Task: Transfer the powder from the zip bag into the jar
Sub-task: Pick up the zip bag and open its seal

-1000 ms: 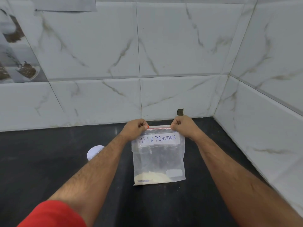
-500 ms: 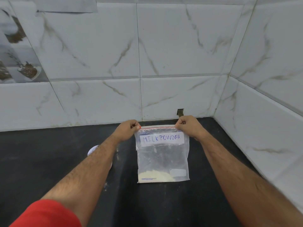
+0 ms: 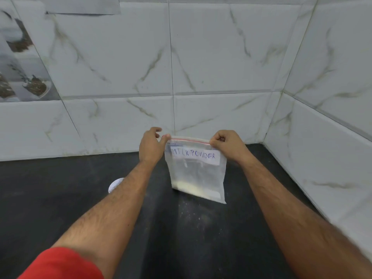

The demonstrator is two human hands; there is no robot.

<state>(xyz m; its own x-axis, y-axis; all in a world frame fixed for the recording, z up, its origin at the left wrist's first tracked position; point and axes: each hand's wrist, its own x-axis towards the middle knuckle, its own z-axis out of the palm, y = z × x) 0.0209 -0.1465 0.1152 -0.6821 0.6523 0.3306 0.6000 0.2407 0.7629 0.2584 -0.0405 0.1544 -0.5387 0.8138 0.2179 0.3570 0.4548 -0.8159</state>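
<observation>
The dark, matte black stone counter (image 3: 60,198) runs from my body to the white marble-pattern tiled walls, which meet it along the back edge and the right edge and form the back right corner. A round white disc-shaped object (image 3: 115,184) lies on the counter left of centre; my left forearm covers most of it, so I cannot tell what it is. The bottom edge of the clear plastic zip bag labelled "MILK POWDER" (image 3: 198,178) appears to rest on the counter toward the back right corner. Fine pale powder specks (image 3: 193,216) are scattered on the surface just in front of the bag.
</observation>
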